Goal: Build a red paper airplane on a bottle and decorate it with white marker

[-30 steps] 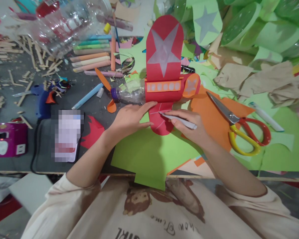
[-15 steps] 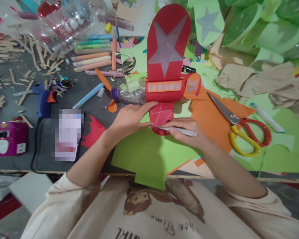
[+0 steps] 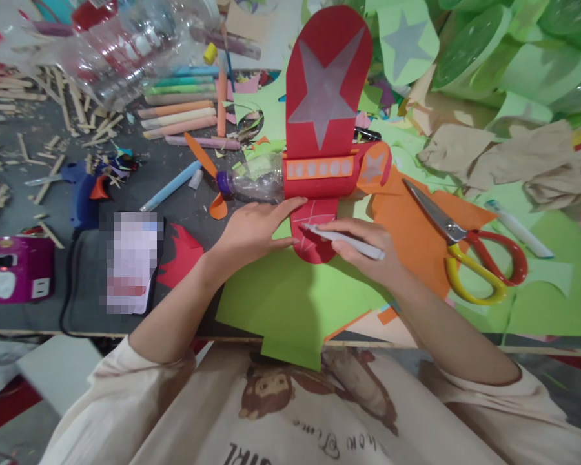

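Note:
A toy plane made from a clear plastic bottle [image 3: 257, 177] and red paper lies across the middle, with an orange propeller [image 3: 201, 157] on its purple cap. Its far red wing [image 3: 329, 71] carries a silver star. Across the near wing [image 3: 325, 206] run thin pale lines. My left hand [image 3: 252, 236] lies flat at this wing's left edge, index finger and thumb spread apart. A pale, whitish marker [image 3: 358, 244] is gripped in my right hand [image 3: 375, 252], its tip on the near wing by the left part of the lines.
Large scissors [image 3: 458, 236] with red and yellow handles lie at right on orange and green paper. At left are a blue glue gun [image 3: 84, 194], a phone [image 3: 133, 265] and a purple power adapter [image 3: 19, 270]. Several markers [image 3: 181, 116] and wood sticks [image 3: 58, 171] lie behind.
My right hand has moved the marker tip from the near wing's lower end up toward the middle left of the lines. My left hand has stayed in place.

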A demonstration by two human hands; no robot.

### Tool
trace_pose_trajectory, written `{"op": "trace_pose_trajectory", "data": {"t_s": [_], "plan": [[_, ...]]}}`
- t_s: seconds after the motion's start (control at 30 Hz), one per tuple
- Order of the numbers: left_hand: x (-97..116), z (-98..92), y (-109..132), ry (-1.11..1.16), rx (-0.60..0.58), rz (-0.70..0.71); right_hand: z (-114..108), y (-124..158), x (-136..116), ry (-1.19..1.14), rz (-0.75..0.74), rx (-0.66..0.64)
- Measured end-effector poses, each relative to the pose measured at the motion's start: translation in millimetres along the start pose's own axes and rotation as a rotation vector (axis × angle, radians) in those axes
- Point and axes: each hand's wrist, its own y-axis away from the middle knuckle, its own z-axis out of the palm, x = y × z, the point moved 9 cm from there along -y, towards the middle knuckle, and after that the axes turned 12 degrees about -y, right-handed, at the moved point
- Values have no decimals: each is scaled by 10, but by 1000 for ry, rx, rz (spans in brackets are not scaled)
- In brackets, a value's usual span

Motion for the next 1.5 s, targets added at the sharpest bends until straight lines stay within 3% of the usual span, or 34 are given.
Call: {"op": "trace_pose_trajectory", "data": {"t_s": [0.5,0.97,1.3,1.5], "plan": [[0,-3,7,10,61,29,121,-63,73,67,44,-57],[-2,-8,14,-44,82,28,-37,7,8,14,163,-93],[-3,-10,19,-35,101,38,-161,93,70,8,515,-221],[1,-18,23,-27,114,36,-200,136,83,9,551,-258]]}}
